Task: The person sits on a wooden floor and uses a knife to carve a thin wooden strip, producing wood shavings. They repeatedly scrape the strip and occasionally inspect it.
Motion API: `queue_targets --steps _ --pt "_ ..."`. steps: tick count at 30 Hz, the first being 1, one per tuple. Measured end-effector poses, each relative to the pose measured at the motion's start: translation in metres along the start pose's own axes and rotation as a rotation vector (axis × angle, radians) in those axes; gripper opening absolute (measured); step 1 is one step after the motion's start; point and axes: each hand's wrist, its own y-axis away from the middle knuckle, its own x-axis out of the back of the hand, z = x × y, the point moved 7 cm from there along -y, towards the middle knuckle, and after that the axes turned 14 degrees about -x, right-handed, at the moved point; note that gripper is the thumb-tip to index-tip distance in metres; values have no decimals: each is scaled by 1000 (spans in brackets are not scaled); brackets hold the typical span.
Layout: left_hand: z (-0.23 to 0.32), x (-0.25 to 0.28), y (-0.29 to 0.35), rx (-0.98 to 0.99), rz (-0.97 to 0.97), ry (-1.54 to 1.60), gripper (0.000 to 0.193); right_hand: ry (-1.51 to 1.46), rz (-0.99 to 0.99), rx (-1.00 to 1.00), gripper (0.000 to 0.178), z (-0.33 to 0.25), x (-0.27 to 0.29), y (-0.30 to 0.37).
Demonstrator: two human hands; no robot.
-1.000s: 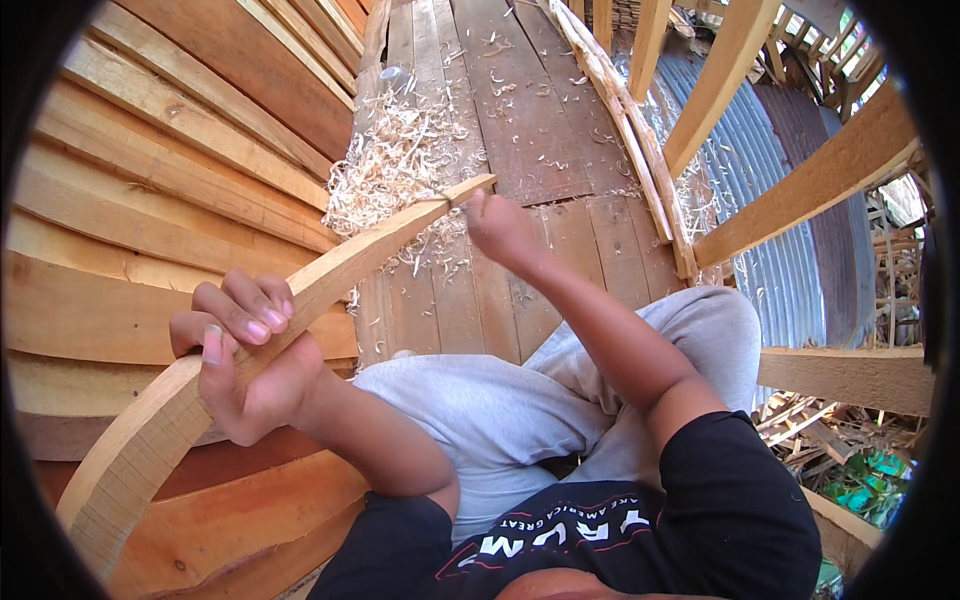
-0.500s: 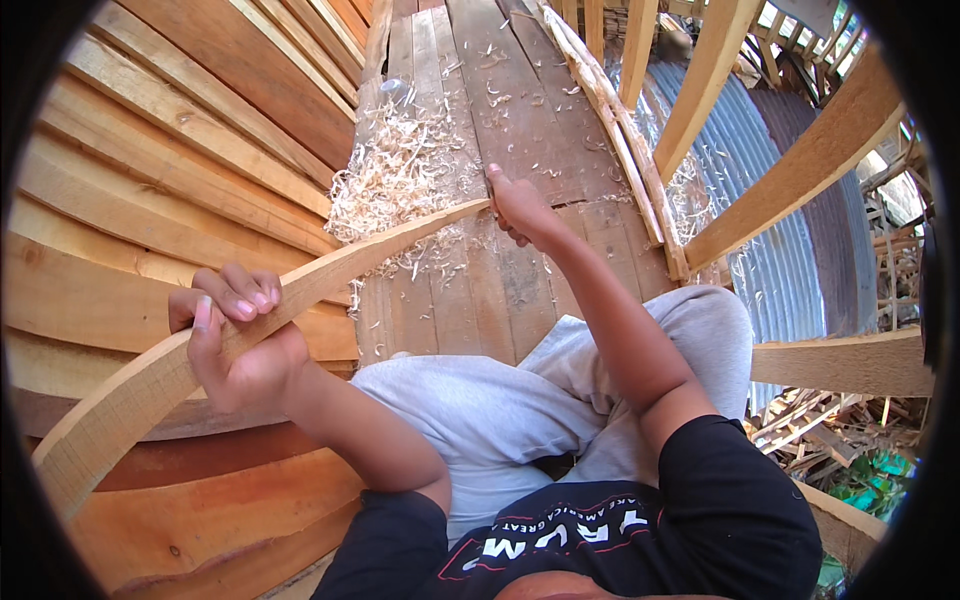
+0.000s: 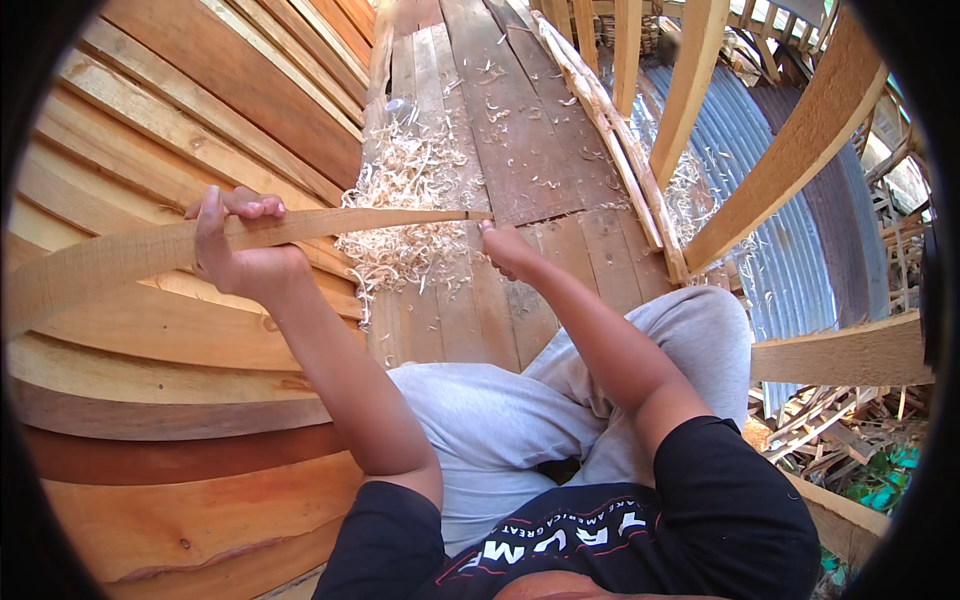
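Note:
A long, pale wooden plank (image 3: 150, 248) runs from the left edge of the view toward the middle and narrows to a thin end. My left hand (image 3: 238, 240) grips it partway along, thumb on the near side and fingers over the far side. At the narrow end, my right hand (image 3: 510, 252) is closed, its thumb at the tip of the plank. Whatever lies inside that fist is hidden. A short dark mark shows on the plank just left of this hand.
Curly wood shavings (image 3: 410, 200) lie heaped on the board floor (image 3: 530, 150) ahead. Stacked planks (image 3: 150, 120) line the left side. Upright wooden posts (image 3: 690, 95) and a long split pole (image 3: 610, 120) edge the right, with corrugated metal sheets (image 3: 775, 225) beyond. A small clear object (image 3: 398, 108) stands behind the shavings.
The plank has swung to lie more level across the view as my left hand rose. My right hand has come down slightly, nearer to me, and now sits just below the plank's tip.

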Motion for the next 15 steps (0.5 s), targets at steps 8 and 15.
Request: queue_targets --steps 8,15 --pt "-9 -25 -6 -11 -43 -83 26 306 347 605 57 -91 -26 132" --pt "-21 -45 -8 15 -124 -36 23 267 429 504 52 -68 4 82"
